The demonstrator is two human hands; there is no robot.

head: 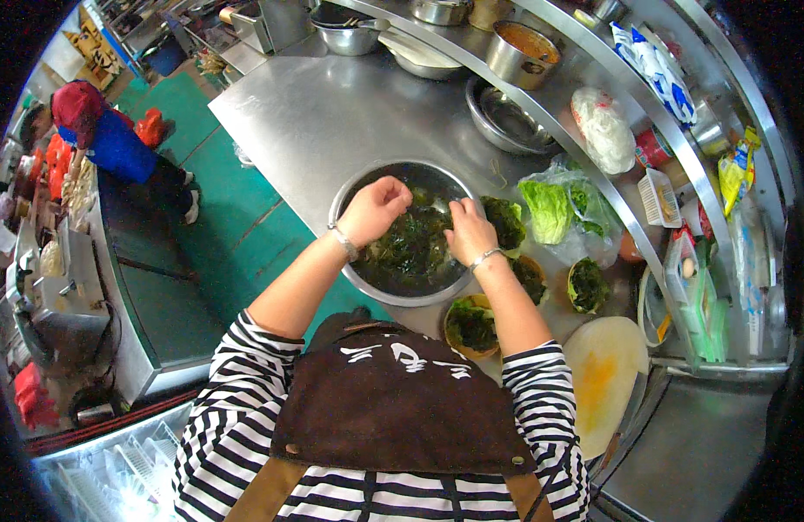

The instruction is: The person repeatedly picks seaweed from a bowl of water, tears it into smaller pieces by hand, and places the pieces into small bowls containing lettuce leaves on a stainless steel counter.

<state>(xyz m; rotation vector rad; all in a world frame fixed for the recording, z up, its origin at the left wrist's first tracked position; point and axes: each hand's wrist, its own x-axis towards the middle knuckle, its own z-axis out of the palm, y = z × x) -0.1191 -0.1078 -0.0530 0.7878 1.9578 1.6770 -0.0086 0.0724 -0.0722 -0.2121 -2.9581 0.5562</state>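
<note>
A wide stainless steel bowl [409, 302] sits before me near the counter edge. Inside it, dark green shredded seaweed [411, 251] lies in what looks like liquid. Over the bowl's left part hangs my left hand [376, 207], its fingers curled together; whether anything is pinched between them is hidden. My right hand [472, 233] is at the bowl's right side, fingers bent down toward the seaweed, their grip unclear. Just right of the bowl stand several small portions of dark seaweed on lettuce leaves, among them a front bowl [472, 326] and one farther right [587, 285].
Lettuce [546, 210] lies with a clear plastic bag [594, 238] on the steel counter [323, 111]. A stained cutting board [601, 391] is at my right. Nested steel basins [483, 127] stand beneath a shelf holding a pot of reddish food [524, 55]. Another person [124, 147] bends at the left counter.
</note>
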